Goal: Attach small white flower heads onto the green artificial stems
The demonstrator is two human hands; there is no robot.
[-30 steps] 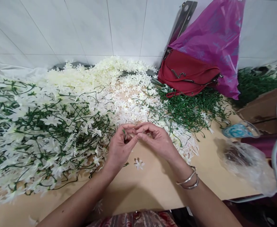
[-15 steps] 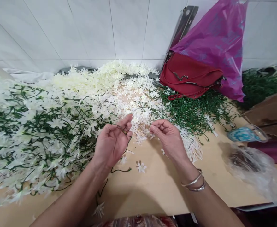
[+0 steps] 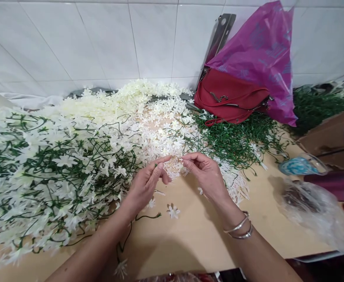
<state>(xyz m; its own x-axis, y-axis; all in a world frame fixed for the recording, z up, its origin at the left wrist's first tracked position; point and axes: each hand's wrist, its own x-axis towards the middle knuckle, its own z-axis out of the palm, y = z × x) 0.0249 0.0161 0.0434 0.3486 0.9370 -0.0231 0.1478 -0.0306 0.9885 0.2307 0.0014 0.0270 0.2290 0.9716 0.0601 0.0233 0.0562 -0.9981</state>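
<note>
My left hand [image 3: 148,178] has its thumb pressed against the index finger, with the green tip of an artificial flower stem [image 3: 156,165] showing at the pinch. The rest of that stem is hidden by the hand. Facing it, my right hand [image 3: 203,172] pinches thumb and index finger together around something pale and tiny that I cannot make out. The fingertips of both hands are close but apart. Behind them lies a spread of white stamen pieces [image 3: 174,166] and loose white petals [image 3: 157,113]. A single white flower [image 3: 173,211] lies on the table [image 3: 186,239] between my forearms.
White flowers on green stems [image 3: 63,160] are heaped at the left. Bare green stems [image 3: 233,137] lie at the right, below a red bag [image 3: 230,98] and a purple plastic bag [image 3: 257,51]. A clear plastic bag [image 3: 313,207] sits near the right edge.
My left hand has turned from palm up to a thumb-and-finger pinch and moved a little right. My right fingers have closed to a tighter pinch, now nearer the left fingertips.
</note>
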